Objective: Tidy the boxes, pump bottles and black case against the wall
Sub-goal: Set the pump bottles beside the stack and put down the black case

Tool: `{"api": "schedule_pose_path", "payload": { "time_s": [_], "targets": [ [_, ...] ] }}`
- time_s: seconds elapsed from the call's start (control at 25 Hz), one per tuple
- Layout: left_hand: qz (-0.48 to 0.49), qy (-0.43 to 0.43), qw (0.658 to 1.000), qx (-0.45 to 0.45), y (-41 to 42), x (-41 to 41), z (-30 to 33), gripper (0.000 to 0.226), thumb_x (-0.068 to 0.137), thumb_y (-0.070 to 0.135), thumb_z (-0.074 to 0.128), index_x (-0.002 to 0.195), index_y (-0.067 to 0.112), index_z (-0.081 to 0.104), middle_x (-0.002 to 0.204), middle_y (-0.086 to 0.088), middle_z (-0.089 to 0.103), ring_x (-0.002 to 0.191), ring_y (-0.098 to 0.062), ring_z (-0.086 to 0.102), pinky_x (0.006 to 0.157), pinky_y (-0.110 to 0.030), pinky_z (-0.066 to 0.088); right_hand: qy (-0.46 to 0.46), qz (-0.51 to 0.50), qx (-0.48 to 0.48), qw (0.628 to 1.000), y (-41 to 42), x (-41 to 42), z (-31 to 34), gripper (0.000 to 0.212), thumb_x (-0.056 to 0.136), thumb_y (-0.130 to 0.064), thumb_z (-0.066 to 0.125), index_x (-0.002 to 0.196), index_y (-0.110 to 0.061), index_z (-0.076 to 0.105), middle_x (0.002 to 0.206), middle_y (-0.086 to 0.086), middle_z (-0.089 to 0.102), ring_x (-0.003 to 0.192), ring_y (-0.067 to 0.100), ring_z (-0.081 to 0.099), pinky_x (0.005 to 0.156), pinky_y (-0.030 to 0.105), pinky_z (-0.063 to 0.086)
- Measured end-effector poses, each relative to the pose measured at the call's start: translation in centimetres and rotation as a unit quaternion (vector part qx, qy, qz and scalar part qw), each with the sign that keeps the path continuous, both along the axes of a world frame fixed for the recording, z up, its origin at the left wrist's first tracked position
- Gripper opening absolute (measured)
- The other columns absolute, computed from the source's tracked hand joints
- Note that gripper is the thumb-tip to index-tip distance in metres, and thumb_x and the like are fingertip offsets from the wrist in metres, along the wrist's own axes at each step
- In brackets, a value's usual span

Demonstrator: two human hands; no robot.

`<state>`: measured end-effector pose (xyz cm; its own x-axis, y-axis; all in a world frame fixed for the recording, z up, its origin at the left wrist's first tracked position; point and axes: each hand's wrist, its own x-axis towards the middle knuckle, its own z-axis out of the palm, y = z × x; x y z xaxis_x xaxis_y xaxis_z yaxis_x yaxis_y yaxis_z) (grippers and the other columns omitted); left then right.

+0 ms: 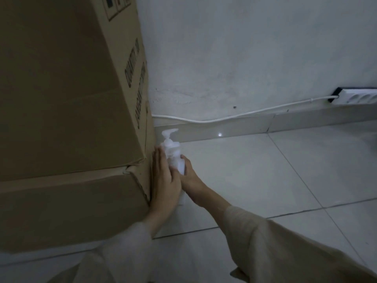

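Note:
A white pump bottle [172,152] stands on the tiled floor close to the wall, just right of two stacked cardboard boxes: a tall upper box [67,82] and a lower box [69,209]. My left hand [163,180] lies with straight fingers between the bottle and the lower box's side, touching the bottle. My right hand [190,178] grips the bottle's lower body from the right and front. The bottle's base is hidden by my hands. No black case is in view.
A white cable [224,117] runs along the skirting to a power strip [357,96] at the right edge. The white wall [244,58] stands behind. Pale floor tiles [265,170] spread to the right.

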<state>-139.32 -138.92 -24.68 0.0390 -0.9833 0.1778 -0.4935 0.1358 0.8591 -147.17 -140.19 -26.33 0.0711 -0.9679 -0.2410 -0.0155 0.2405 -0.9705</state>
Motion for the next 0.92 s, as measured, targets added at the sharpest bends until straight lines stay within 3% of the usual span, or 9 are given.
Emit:
{"api": "schedule_pose_path", "payload": {
  "time_s": [0.12,0.2,0.32,0.44,0.56,0.68,0.8,0.88,0.92],
  "targets": [
    [-0.029,-0.084,0.996,-0.019,1.9,0.4,-0.3,0.072,0.080,0.027,0.019,0.145,0.002,0.004,0.157,-0.010,-0.002,0.147,-0.021,0.001,0.115,-0.025,-0.002,-0.006,0.052,0.015,0.999,-0.6,0.3,0.7,0.072,0.087,-0.029,0.059,0.144,-0.017,0.016,0.134,-0.006,0.038,0.119,0.011,0.045,0.090,0.017,0.043],
    [-0.046,-0.088,0.995,-0.003,1.9,0.7,0.1,0.076,0.077,0.025,0.023,0.144,0.001,-0.004,0.149,0.001,-0.017,0.143,-0.015,-0.011,0.116,-0.028,-0.006,0.000,0.080,0.033,0.996,-1.3,0.3,1.1,0.078,0.090,-0.030,0.054,0.146,-0.017,0.001,0.141,-0.008,0.026,0.125,0.012,0.036,0.102,0.023,0.037],
    [-0.056,-0.097,0.994,0.019,1.7,0.8,0.6,0.082,0.075,0.029,0.025,0.144,0.005,-0.010,0.138,0.009,-0.025,0.133,-0.004,-0.021,0.114,-0.024,-0.012,0.018,0.127,0.069,0.989,-1.8,0.4,1.8,0.102,0.080,-0.045,0.059,0.146,-0.025,-0.017,0.157,0.007,0.011,0.139,0.024,0.027,0.115,0.043,0.028],
    [-0.059,-0.068,0.995,0.051,1.6,0.8,0.8,0.076,0.086,0.033,0.029,0.145,0.008,-0.013,0.150,0.004,-0.025,0.132,-0.001,-0.021,0.113,-0.022,-0.012,-0.009,0.162,0.111,0.980,-1.8,-0.1,2.7,0.086,0.092,-0.038,0.045,0.145,-0.022,-0.022,0.155,0.012,0.019,0.138,0.026,0.031,0.112,0.036,0.032],
    [-0.065,-0.031,0.995,0.070,1.8,0.9,1.0,0.074,0.092,0.029,0.035,0.145,0.011,-0.014,0.156,-0.003,-0.022,0.133,0.000,-0.020,0.116,-0.025,-0.010,-0.051,0.161,0.109,0.980,-1.7,-0.5,3.3,0.073,0.097,-0.028,0.040,0.146,-0.019,-0.015,0.152,0.011,0.028,0.135,0.024,0.036,0.104,0.029,0.038],
    [-0.073,-0.025,0.993,0.091,3.3,0.9,0.6,0.073,0.095,0.026,0.037,0.145,0.012,-0.015,0.156,-0.004,-0.023,0.132,0.001,-0.021,0.114,-0.023,-0.012,-0.044,0.156,0.120,0.980,-1.7,-0.7,3.2,0.057,0.097,-0.028,0.040,0.146,-0.020,0.013,0.139,-0.002,0.043,0.118,0.011,0.050,0.091,0.022,0.048],
    [-0.104,-0.052,0.989,0.094,4.9,1.3,-0.7,0.078,0.094,0.017,0.042,0.144,0.012,-0.018,0.148,0.003,-0.035,0.131,-0.002,-0.030,0.109,-0.020,-0.014,-0.009,0.118,0.138,0.983,-1.3,-1.3,3.6,0.046,0.099,-0.025,0.035,0.144,-0.019,0.027,0.120,-0.008,0.053,0.104,0.003,0.047,0.108,0.030,0.029],
    [-0.107,-0.064,0.988,0.092,5.1,1.4,-1.3,0.083,0.092,0.014,0.046,0.144,0.009,-0.018,0.139,0.008,-0.040,0.136,-0.009,-0.033,0.110,-0.022,-0.014,0.004,0.096,0.139,0.986,-0.6,-2.0,4.2,0.046,0.099,-0.022,0.033,0.144,-0.014,0.025,0.085,-0.013,0.044,0.083,0.000,0.041,0.111,0.031,0.023],
    [-0.097,-0.076,0.989,0.085,4.9,1.4,-1.3,0.084,0.091,0.014,0.048,0.144,0.008,-0.017,0.137,0.008,-0.040,0.138,-0.014,-0.033,0.109,-0.021,-0.016,0.021,0.096,0.138,0.986,-0.3,-2.4,4.8,0.048,0.099,-0.022,0.033,0.145,-0.013,0.023,0.081,-0.014,0.040,0.085,0.000,0.040,0.112,0.031,0.022]
  ]
}}
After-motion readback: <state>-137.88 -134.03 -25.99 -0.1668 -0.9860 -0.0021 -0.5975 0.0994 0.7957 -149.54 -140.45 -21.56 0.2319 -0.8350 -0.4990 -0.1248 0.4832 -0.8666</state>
